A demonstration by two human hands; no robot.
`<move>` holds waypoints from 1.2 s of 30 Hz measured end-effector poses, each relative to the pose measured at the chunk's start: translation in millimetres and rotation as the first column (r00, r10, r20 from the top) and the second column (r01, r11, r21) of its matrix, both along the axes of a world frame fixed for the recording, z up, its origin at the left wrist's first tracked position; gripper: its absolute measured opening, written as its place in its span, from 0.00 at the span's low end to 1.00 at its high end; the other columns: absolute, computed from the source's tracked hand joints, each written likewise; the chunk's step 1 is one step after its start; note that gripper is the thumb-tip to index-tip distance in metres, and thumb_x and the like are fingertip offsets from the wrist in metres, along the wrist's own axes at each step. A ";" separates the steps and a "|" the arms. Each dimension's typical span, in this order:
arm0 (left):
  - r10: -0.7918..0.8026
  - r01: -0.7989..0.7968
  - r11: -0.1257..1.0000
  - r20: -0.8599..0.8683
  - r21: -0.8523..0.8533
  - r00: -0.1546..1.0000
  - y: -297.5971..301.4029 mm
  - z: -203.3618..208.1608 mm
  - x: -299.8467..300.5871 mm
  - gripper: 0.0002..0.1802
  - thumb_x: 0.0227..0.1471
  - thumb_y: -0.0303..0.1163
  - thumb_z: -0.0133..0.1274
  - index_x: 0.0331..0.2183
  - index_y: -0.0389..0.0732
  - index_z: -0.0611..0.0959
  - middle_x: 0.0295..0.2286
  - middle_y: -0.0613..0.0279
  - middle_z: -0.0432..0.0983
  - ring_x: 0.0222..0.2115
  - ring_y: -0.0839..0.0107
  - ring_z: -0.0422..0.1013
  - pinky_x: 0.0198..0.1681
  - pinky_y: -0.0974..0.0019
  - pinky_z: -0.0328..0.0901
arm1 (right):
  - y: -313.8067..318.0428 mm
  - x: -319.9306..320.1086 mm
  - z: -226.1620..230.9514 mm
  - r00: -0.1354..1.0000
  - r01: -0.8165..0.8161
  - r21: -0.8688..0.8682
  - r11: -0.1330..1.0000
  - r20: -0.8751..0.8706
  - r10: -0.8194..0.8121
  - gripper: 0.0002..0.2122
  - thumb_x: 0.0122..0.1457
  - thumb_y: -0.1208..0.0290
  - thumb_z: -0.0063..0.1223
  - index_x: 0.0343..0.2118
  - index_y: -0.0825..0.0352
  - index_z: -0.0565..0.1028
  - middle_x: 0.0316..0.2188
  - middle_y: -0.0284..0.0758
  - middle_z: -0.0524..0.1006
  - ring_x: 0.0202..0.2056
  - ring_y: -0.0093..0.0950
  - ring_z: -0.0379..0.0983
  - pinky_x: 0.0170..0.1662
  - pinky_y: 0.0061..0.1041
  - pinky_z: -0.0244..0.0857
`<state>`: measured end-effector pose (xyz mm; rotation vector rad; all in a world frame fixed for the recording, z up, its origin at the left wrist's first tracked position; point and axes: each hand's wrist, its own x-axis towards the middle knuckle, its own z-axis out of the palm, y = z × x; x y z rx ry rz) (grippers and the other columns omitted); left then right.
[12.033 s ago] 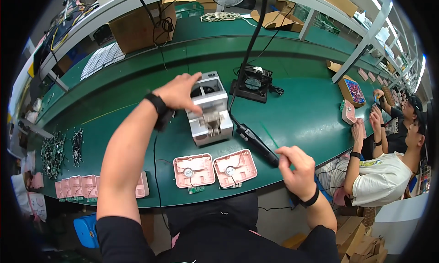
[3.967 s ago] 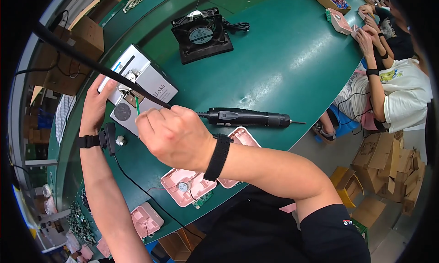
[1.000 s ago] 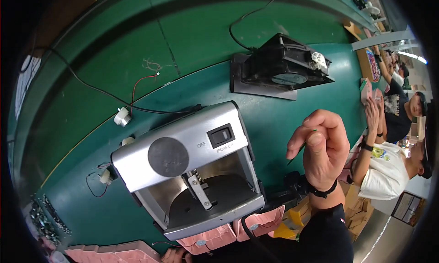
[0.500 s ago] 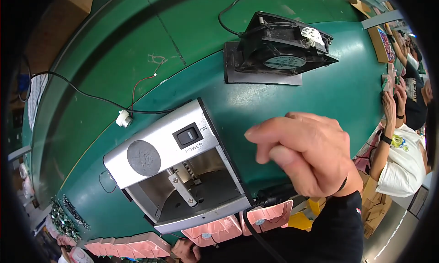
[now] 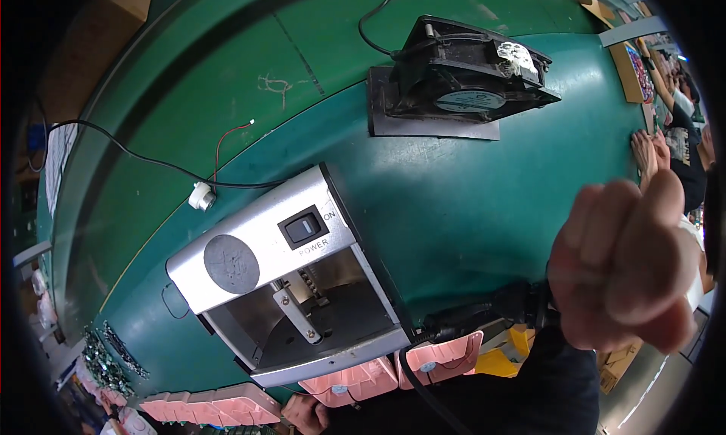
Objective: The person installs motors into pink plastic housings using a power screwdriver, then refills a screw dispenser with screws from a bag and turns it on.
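Observation:
My right hand (image 5: 624, 261) is raised at the right, close to the camera, its fingers curled in and pressed together. Whatever it may hold is hidden. At the bottom edge, my left hand (image 5: 305, 414) has its fingers curled beside a pink plastic housing (image 5: 355, 382). I cannot see what is inside that grip. Between the hands stands a silver screw feeder (image 5: 291, 276) with a black rocker switch (image 5: 304, 227), a round grey pad (image 5: 232, 264) on top and an open front showing a metal arm (image 5: 296, 314).
A black fan (image 5: 469, 79) stands on a dark plate at the back. A white-and-metal part (image 5: 202, 197) with a red-black wire lies left of the feeder. More pink housings (image 5: 219, 406) line the near edge. Black cables (image 5: 469, 314) run beside the feeder. Co-workers (image 5: 677, 151) sit at far right.
My right hand has moved right and nearer the camera, away from the feeder, staying closed. My left hand has barely moved. The view has shifted slightly.

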<state>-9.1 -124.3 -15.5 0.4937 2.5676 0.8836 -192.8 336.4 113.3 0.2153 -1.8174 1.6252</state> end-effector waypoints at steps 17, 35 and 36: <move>0.061 -0.053 0.995 -0.092 0.088 0.994 16.7 7.7 -8.5 0.08 0.55 0.30 0.52 0.33 0.36 0.82 0.25 0.49 0.75 0.23 0.49 0.71 0.28 0.55 0.65 | -56.4 -30.9 -7.8 0.931 -0.366 0.544 0.755 0.228 0.286 0.10 0.41 0.72 0.69 0.26 0.70 0.81 0.20 0.28 0.74 0.14 0.19 0.70 0.12 0.17 0.56; 0.096 -0.088 0.990 -0.071 0.108 0.993 10.7 -7.9 -3.0 0.10 0.54 0.34 0.54 0.29 0.37 0.80 0.23 0.52 0.77 0.22 0.58 0.75 0.26 0.60 0.67 | -61.7 -36.6 -20.3 0.994 0.052 0.564 0.824 -0.106 0.010 0.11 0.41 0.70 0.72 0.27 0.68 0.81 0.20 0.31 0.77 0.12 0.19 0.68 0.14 0.16 0.57; 0.076 -0.065 0.992 -0.104 0.112 0.992 6.1 -8.9 -1.3 0.09 0.54 0.33 0.53 0.29 0.36 0.80 0.22 0.51 0.77 0.21 0.58 0.74 0.26 0.60 0.67 | -61.9 -35.8 -20.0 0.994 0.054 0.564 0.824 -0.107 0.008 0.11 0.41 0.70 0.72 0.27 0.68 0.81 0.20 0.31 0.77 0.12 0.19 0.68 0.14 0.16 0.57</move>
